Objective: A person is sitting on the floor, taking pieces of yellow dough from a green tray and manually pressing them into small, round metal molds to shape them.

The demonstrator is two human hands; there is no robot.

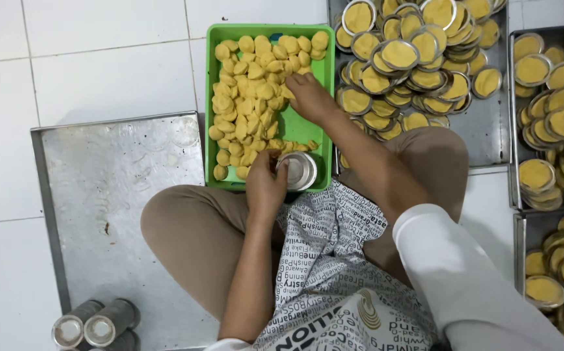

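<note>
A green plastic tray (325,107) lies on the floor before my knees, holding several yellow dough pieces (246,107). My left hand (266,185) grips a small round metal tart tin (300,170) at the tray's near edge. My right hand (309,96) reaches into the tray, fingers closed on a dough piece among the pile at the upper right.
Metal trays (490,133) at the right carry several dough-filled tins (402,55). A bare steel sheet (109,195) lies at the left, with stacks of bare tins (96,324) at its near corner. White floor tiles surround everything. A printed apron covers my lap.
</note>
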